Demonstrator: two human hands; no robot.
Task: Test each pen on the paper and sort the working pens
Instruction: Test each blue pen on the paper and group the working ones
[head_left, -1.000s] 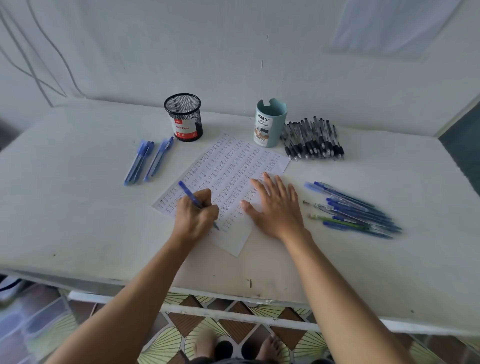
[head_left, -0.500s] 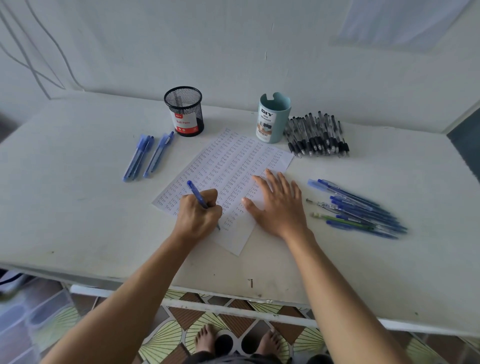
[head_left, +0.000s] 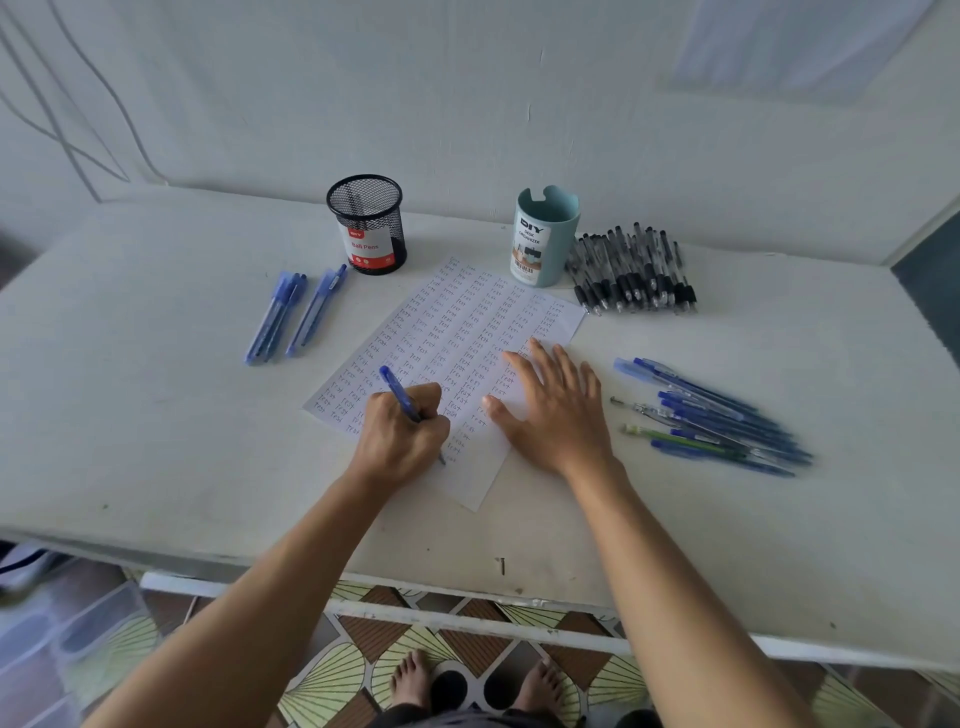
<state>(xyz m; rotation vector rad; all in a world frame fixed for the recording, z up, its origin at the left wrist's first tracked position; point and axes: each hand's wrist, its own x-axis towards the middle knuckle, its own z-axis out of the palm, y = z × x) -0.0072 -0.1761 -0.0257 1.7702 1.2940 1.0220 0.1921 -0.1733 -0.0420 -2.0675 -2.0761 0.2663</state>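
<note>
Left grip (head_left: 400, 436) pinches a blue pen (head_left: 398, 393), tip on scribbled paper (head_left: 467, 322).

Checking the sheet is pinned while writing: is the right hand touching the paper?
Touching. The head view shows the right hand spread flat across the right edge of the paper, with its thumb and fingers lying on the sheet and no gap visible.

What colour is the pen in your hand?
The pen is blue; the head view shows it.
</note>
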